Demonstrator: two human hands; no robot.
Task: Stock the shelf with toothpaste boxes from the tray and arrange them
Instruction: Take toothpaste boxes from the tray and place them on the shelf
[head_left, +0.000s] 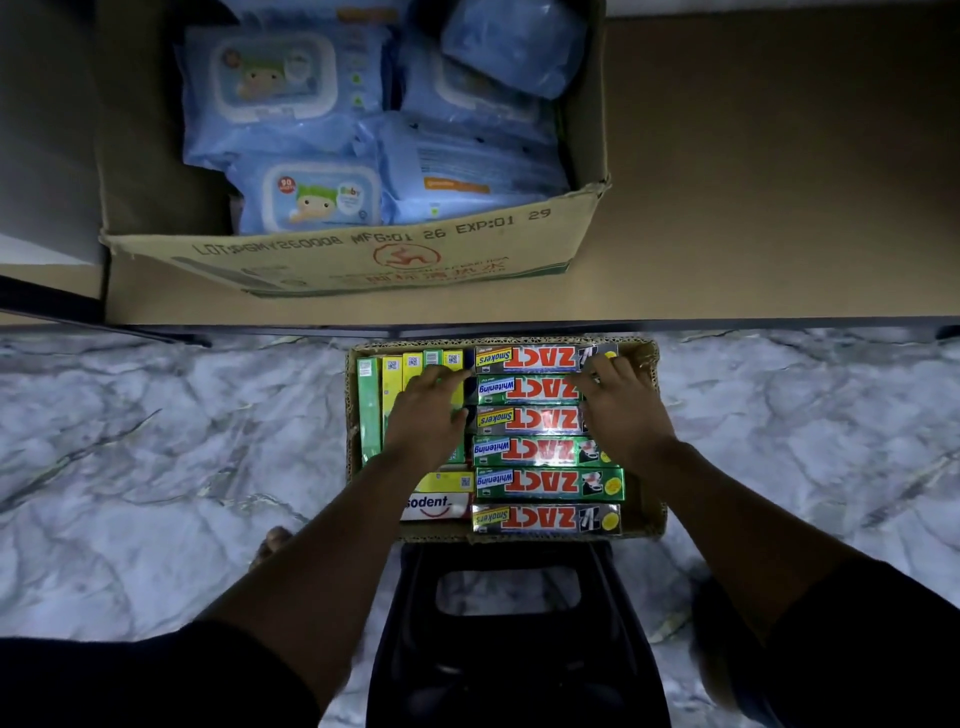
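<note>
On a black stool (509, 623) in front of the shelf (779, 182), a cardboard tray (652, 364) holds the toothpaste boxes (540, 452). Six ZACT boxes lie flat in a column on its right side. Green and yellow boxes (370, 405) stand on edge at its left, and a white box (436, 506) lies near the front.

The left hand (426, 410) reaches over the edge-standing boxes, fingers extended and close together. Its tips are at the left end of the farthest ZACT box (530, 358). The right hand (618, 405) is at the opposite end of that box with its fingers bent down over it. Whether they actually clasp the box cannot be told.

The shelf carries only an open carton (363, 260) of blue wipe packs (311, 197), with bare board to the right of it. No toothpaste box is visible on the shelf and the tray looks nearly full. Judged from this, stocking has barely begun. The lift of a first box appears to be in preparation, and all transfer and arranging remain to be done.
</note>
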